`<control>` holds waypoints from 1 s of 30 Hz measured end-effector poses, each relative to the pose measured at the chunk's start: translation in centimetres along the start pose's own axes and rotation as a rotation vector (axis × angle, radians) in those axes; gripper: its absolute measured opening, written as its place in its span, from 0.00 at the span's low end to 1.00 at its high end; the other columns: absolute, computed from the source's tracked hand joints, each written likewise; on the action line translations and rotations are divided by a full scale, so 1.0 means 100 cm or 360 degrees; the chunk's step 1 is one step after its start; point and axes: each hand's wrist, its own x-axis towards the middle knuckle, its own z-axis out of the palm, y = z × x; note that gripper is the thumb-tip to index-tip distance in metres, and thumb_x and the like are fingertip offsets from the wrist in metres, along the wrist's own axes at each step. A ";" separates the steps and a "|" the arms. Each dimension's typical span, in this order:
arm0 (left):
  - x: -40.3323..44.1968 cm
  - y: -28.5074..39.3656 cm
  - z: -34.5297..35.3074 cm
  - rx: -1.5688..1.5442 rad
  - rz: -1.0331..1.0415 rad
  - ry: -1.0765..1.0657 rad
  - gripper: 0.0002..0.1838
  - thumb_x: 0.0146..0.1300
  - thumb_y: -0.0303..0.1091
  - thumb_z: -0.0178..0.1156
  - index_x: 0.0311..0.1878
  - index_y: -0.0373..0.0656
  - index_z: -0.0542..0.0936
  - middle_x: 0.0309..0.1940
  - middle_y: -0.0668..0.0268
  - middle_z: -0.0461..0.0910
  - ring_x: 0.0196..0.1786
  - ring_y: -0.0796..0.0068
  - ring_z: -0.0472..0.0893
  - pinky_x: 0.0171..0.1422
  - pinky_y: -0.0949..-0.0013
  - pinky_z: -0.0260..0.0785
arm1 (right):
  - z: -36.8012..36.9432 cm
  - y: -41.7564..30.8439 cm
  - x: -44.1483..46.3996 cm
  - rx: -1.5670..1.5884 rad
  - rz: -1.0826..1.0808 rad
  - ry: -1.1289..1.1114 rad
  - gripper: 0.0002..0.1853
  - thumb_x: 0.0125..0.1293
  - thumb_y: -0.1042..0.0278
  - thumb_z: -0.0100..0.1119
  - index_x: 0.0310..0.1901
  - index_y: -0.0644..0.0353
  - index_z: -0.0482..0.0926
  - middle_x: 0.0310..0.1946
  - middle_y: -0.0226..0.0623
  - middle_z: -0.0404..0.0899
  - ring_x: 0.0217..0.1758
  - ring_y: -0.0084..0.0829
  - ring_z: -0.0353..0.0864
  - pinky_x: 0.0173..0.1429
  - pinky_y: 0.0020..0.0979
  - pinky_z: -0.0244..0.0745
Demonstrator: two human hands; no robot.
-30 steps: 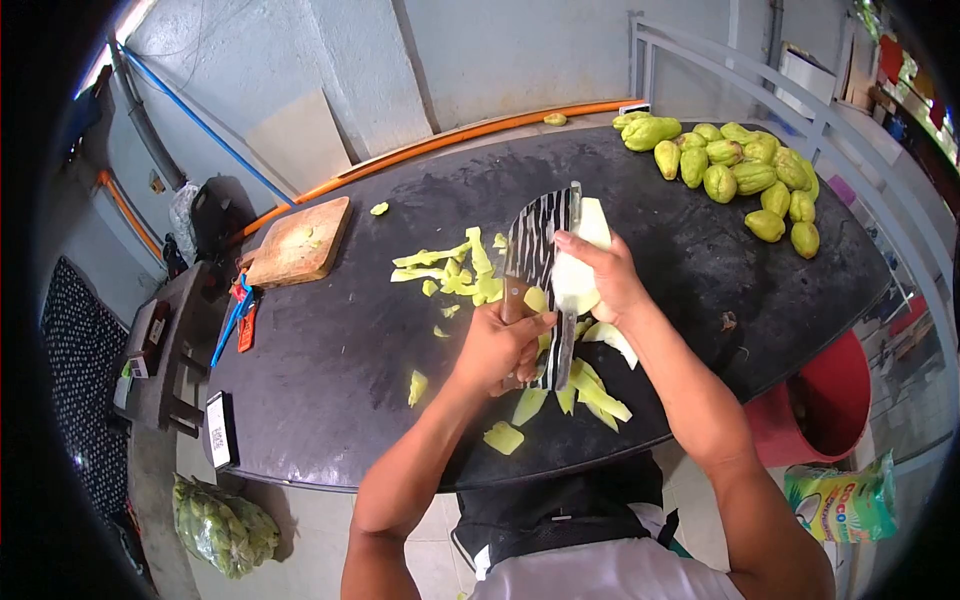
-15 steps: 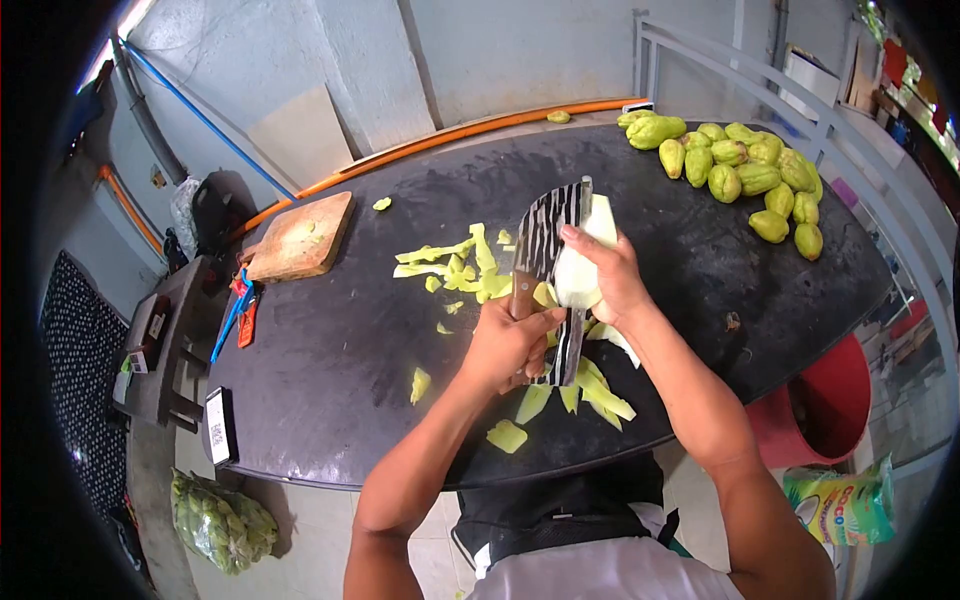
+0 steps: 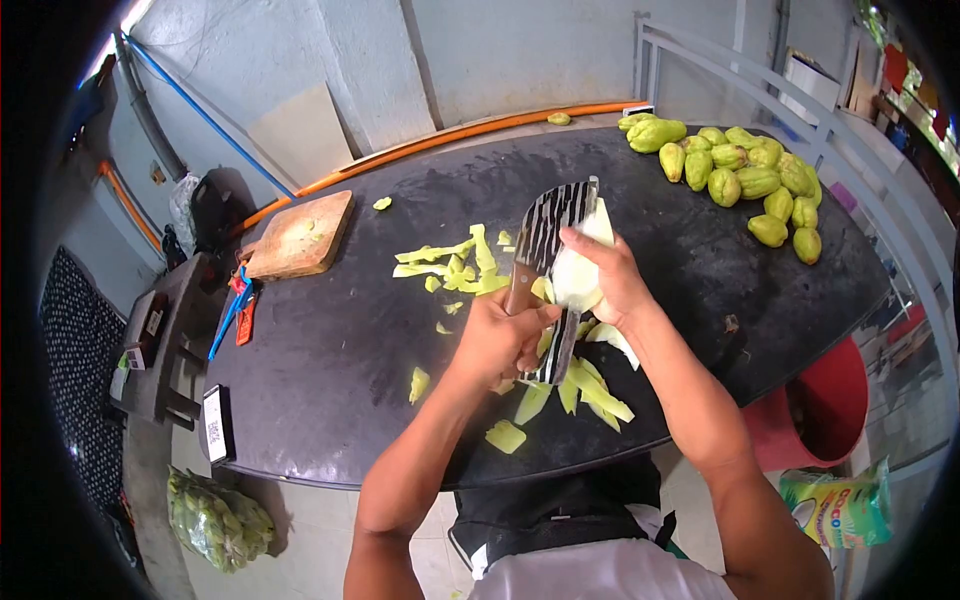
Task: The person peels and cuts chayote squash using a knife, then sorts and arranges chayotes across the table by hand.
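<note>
My left hand (image 3: 503, 335) is closed round the brown wooden handle of a broad knife (image 3: 553, 228) with a black-and-white striped blade. The blade points up, close against a pale, peeled chayote (image 3: 578, 278). My right hand (image 3: 617, 280) grips that chayote from the right, thumb towards the blade. Below my left fingers shows another striped strip (image 3: 562, 350); whether it is held or lies on the table I cannot tell. Green peel strips (image 3: 598, 390) lie under and in front of my hands. More peelings (image 3: 484, 250) are scattered beyond my left hand.
Several whole green chayotes (image 3: 757, 181) are heaped at the table's far right. A wooden cutting board (image 3: 302, 235) lies at the left, near a blue-handled tool (image 3: 232, 317). A phone-like device (image 3: 217, 425) sits at the left edge. A red bin (image 3: 815, 405) stands below right.
The knife blade has shifted very slightly to the right and its tilt has changed a little. Both hands keep their holds, and the peelings lie as before.
</note>
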 end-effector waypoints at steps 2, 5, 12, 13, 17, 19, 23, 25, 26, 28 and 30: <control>-0.002 0.002 0.000 -0.0070 0.0099 0.0072 0.10 0.68 0.29 0.70 0.40 0.37 0.78 0.15 0.69 0.70 0.12 0.78 0.67 0.17 0.70 0.59 | -0.006 0.004 0.006 0.0144 0.0017 0.0011 0.10 0.68 0.63 0.73 0.45 0.56 0.83 0.35 0.30 0.85 0.36 0.26 0.87 0.42 0.31 0.84; 0.003 0.000 -0.010 -0.0157 0.0310 0.0273 0.13 0.66 0.26 0.66 0.52 0.34 0.78 0.16 0.69 0.71 0.14 0.78 0.70 0.20 0.68 0.65 | -0.007 -0.001 0.009 0.0496 0.0068 0.0274 0.13 0.72 0.57 0.69 0.48 0.55 0.80 0.41 0.37 0.84 0.47 0.37 0.88 0.53 0.41 0.85; -0.011 -0.005 0.005 0.0624 0.0853 0.0235 0.19 0.74 0.28 0.64 0.65 0.35 0.76 0.25 0.72 0.74 0.27 0.81 0.75 0.34 0.73 0.67 | -0.026 -0.001 0.017 0.0735 -0.0109 0.0178 0.26 0.77 0.31 0.49 0.57 0.46 0.74 0.60 0.41 0.80 0.65 0.44 0.80 0.55 0.65 0.77; -0.014 -0.008 0.007 0.0805 0.0884 0.0254 0.19 0.73 0.28 0.66 0.63 0.34 0.77 0.25 0.71 0.73 0.28 0.81 0.75 0.36 0.73 0.69 | -0.020 -0.006 0.013 0.0657 -0.0164 0.0307 0.32 0.73 0.22 0.48 0.58 0.42 0.74 0.55 0.35 0.81 0.61 0.41 0.81 0.52 0.62 0.77; -0.016 -0.021 0.022 0.1216 0.1111 0.0260 0.23 0.67 0.27 0.69 0.64 0.36 0.78 0.34 0.56 0.85 0.37 0.65 0.88 0.48 0.63 0.79 | -0.033 -0.006 0.008 0.0780 -0.0211 0.0195 0.43 0.67 0.16 0.48 0.62 0.50 0.71 0.49 0.37 0.79 0.55 0.41 0.82 0.60 0.54 0.78; -0.016 -0.027 0.026 0.1389 0.1138 0.0222 0.27 0.64 0.28 0.69 0.66 0.38 0.77 0.38 0.53 0.87 0.38 0.57 0.89 0.45 0.58 0.80 | -0.040 0.004 0.010 0.0762 -0.0254 0.0131 0.43 0.65 0.12 0.45 0.61 0.46 0.73 0.46 0.29 0.80 0.57 0.38 0.81 0.55 0.62 0.78; -0.013 -0.039 0.030 0.1671 0.1411 0.0184 0.32 0.62 0.31 0.69 0.70 0.38 0.74 0.39 0.53 0.87 0.33 0.54 0.88 0.37 0.57 0.81 | -0.045 0.021 0.008 0.0779 -0.0392 -0.0005 0.36 0.73 0.19 0.41 0.58 0.45 0.76 0.51 0.27 0.79 0.64 0.35 0.77 0.55 0.60 0.81; -0.014 -0.038 0.032 0.1728 0.1527 0.0205 0.33 0.62 0.32 0.70 0.70 0.37 0.73 0.40 0.55 0.86 0.32 0.56 0.87 0.35 0.57 0.80 | -0.035 0.020 0.005 0.0825 -0.0455 -0.0022 0.33 0.77 0.22 0.39 0.55 0.45 0.77 0.52 0.28 0.78 0.64 0.33 0.75 0.54 0.56 0.82; -0.015 -0.037 0.033 0.1736 0.1524 0.0189 0.33 0.63 0.32 0.70 0.70 0.37 0.73 0.40 0.55 0.86 0.32 0.56 0.87 0.35 0.57 0.80 | -0.036 0.020 0.006 0.0811 -0.0482 -0.0034 0.33 0.76 0.22 0.39 0.54 0.45 0.77 0.51 0.27 0.78 0.63 0.33 0.75 0.53 0.55 0.82; -0.019 -0.033 0.034 0.1753 0.1517 0.0152 0.33 0.63 0.32 0.69 0.70 0.36 0.72 0.40 0.55 0.86 0.33 0.56 0.87 0.36 0.57 0.80 | -0.035 0.017 0.007 0.0781 -0.0541 -0.0036 0.34 0.76 0.21 0.39 0.53 0.44 0.77 0.49 0.27 0.77 0.60 0.33 0.75 0.52 0.55 0.81; -0.020 -0.032 0.034 0.1757 0.1502 0.0121 0.33 0.64 0.33 0.69 0.70 0.36 0.72 0.40 0.55 0.86 0.35 0.56 0.87 0.36 0.57 0.80 | -0.031 0.014 0.006 0.0749 -0.0602 -0.0016 0.33 0.76 0.21 0.39 0.52 0.44 0.77 0.47 0.27 0.76 0.57 0.32 0.75 0.50 0.54 0.81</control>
